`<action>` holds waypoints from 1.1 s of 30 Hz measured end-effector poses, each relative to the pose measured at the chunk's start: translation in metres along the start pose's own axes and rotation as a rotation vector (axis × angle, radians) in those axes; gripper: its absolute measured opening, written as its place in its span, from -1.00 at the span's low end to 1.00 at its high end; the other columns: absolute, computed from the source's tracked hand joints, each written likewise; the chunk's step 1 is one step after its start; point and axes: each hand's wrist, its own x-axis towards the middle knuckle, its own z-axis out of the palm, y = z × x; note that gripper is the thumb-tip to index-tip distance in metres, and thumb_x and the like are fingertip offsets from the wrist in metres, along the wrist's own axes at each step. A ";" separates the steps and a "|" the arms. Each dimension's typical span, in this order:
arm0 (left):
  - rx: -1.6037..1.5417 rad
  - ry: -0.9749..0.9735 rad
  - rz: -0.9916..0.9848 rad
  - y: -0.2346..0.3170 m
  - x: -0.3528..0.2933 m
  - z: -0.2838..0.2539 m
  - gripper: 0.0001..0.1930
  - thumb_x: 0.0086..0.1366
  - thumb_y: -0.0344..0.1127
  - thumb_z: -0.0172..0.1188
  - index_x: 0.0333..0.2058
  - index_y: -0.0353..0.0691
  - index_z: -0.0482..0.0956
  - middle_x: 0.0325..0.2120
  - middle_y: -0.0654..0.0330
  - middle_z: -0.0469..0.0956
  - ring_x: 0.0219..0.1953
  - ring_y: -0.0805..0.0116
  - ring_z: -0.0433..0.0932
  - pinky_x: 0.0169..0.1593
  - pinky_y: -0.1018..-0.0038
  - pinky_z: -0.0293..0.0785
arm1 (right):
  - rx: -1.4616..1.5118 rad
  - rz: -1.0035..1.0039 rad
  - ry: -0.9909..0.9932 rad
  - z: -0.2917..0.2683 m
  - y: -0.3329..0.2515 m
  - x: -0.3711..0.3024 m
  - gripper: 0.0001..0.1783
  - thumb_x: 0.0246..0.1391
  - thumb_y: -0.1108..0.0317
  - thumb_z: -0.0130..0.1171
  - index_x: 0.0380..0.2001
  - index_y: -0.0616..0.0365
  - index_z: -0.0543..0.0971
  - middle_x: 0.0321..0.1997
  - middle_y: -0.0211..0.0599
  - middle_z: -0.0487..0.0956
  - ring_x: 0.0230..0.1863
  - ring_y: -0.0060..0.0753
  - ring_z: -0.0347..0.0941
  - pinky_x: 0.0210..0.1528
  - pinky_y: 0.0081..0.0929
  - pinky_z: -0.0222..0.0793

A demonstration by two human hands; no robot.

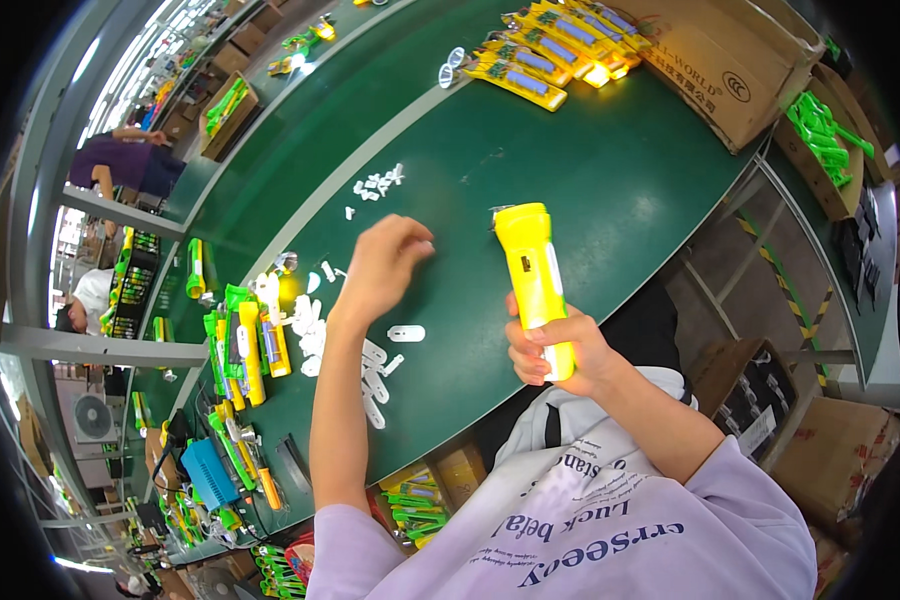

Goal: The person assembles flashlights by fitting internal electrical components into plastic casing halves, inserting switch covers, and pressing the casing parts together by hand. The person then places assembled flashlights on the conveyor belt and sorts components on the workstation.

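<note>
A yellow flashlight (538, 285) stands nearly upright in the air, head up, with my right hand (574, 350) wrapped round its lower handle. A small dark slot shows on its side. To its left, my left hand (382, 268) hovers over the green table (470, 260). Its fingers are curled together; whatever is in them, if anything, is hidden. Just beyond that hand lies a cluster of small white plastic parts (378, 184). Beside my left forearm are a pile of white pieces (310, 322) and a white oval plate (406, 333).
Several yellow flashlight halves with blue cells (537, 58) lie at the far edge by a cardboard box (715, 70). Yellow and green flashlights (250, 350) and a blue ribbed box (209, 474) are at left. Green parts (818, 130) fill a box at right. Another person (125, 160) stands far left.
</note>
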 end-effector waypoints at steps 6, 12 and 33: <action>-0.105 -0.094 -0.165 0.027 0.001 0.016 -0.72 0.05 -0.44 0.42 -0.47 -0.32 0.41 -0.62 0.29 0.39 -0.54 0.56 0.33 -0.44 0.55 0.31 | 0.017 -0.015 -0.011 -0.005 -0.001 -0.002 -0.59 -0.04 0.45 0.22 -0.11 0.10 0.34 -0.59 -0.36 0.35 -0.66 -0.44 0.29 -0.57 -0.41 0.17; 0.059 -0.229 -0.072 0.032 -0.005 0.020 -0.63 0.01 -0.35 0.48 -0.48 -0.31 0.38 -0.67 0.24 0.40 -0.59 0.47 0.34 -0.49 0.50 0.30 | 0.007 -0.014 -0.006 -0.006 0.000 -0.001 -0.58 -0.03 0.45 0.21 -0.09 0.11 0.33 -0.57 -0.37 0.36 -0.64 -0.43 0.30 -0.55 -0.42 0.18; -0.208 -0.279 -0.011 0.057 -0.011 0.021 -0.88 0.12 -0.56 0.28 -0.35 -0.33 0.54 -0.44 0.19 0.53 -0.41 0.40 0.52 -0.26 0.49 0.48 | -0.032 -0.022 0.005 -0.004 -0.001 -0.001 -0.58 -0.05 0.43 0.22 -0.10 0.09 0.34 -0.57 -0.36 0.35 -0.65 -0.44 0.30 -0.56 -0.40 0.22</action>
